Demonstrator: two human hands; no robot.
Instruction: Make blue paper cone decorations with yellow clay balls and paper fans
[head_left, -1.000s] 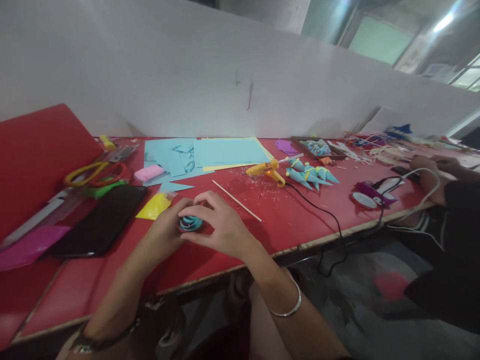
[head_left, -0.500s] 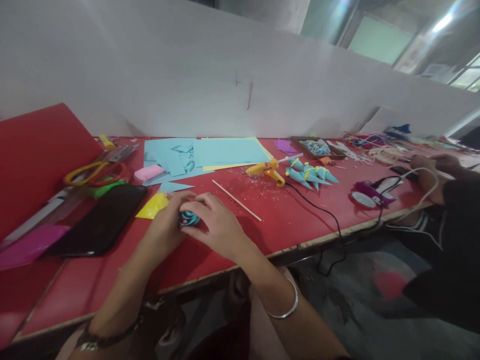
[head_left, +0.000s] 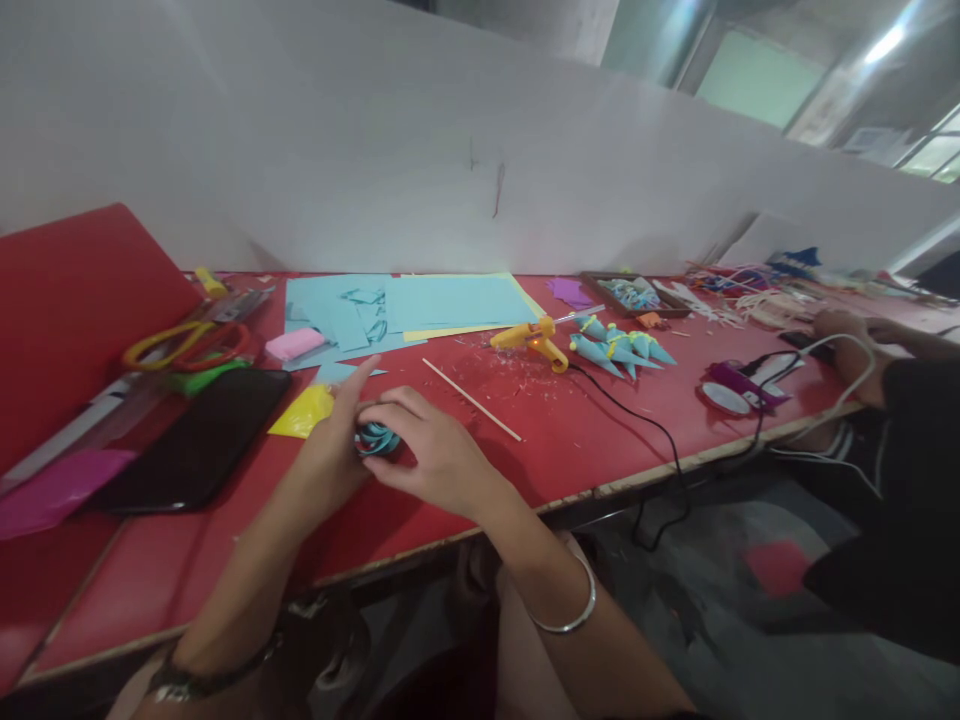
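Observation:
A small coil of blue paper (head_left: 377,438) sits between my two hands, above the red table near its front edge. My left hand (head_left: 335,440) is around the coil's left side, with one finger or thumb raised. From the right, my right hand (head_left: 431,440) pinches the coil between thumb and fingers. Just left of my left hand lies a yellow packet (head_left: 301,412). A thin wooden stick (head_left: 472,400) rests to the right of the hands. Beyond it is a yellow glue gun (head_left: 531,342), its small orange light on, beside several blue paper cones (head_left: 621,347).
Blue sheets (head_left: 457,300) lie by the wall. Scissors (head_left: 169,347), a black phone (head_left: 199,440) and a pink block (head_left: 295,344) are at left. A black cord (head_left: 637,410) crosses the front edge. At right are a purple item (head_left: 742,388) and another person's arms (head_left: 855,350).
My left thumb or finger has lifted off the coil and now points up. The coil and my right hand stay almost in place; the view has shifted slightly.

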